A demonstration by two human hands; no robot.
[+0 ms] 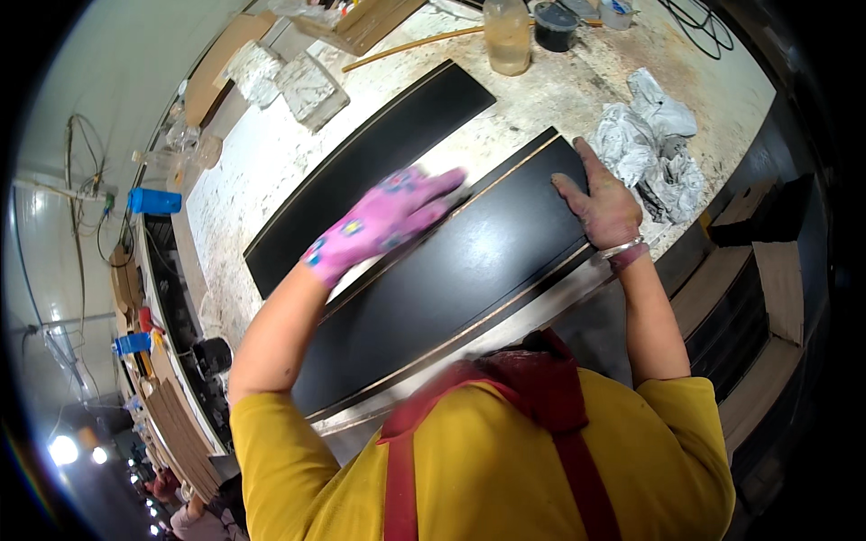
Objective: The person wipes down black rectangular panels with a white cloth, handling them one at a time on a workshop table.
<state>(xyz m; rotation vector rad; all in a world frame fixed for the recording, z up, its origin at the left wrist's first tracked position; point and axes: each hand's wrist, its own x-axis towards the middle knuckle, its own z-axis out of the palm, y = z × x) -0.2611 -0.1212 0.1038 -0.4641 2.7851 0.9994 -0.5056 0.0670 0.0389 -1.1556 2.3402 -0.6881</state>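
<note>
A long, slightly curved black panel [451,261] with pale lines along its long edges lies across the near side of the table. My left hand [388,216], in a pink flowered glove, is at its far edge, thumb and fingers closing around a small greyish thing I cannot make out. At the panel's right end is my right hand [606,206], in a stained glove, its thumb on the top face and its fingers along the end, gripping it. Beyond lies a second black panel [361,158], apart from the first.
Crumpled grey-white cloth or plastic [649,144] lies right of my right hand. A bottle of cloudy liquid [507,41], a dark tub [555,27] and a thin stick [410,47] are at the back. Pale blocks [309,90] sit far left. Brown boards [713,288] stand at right.
</note>
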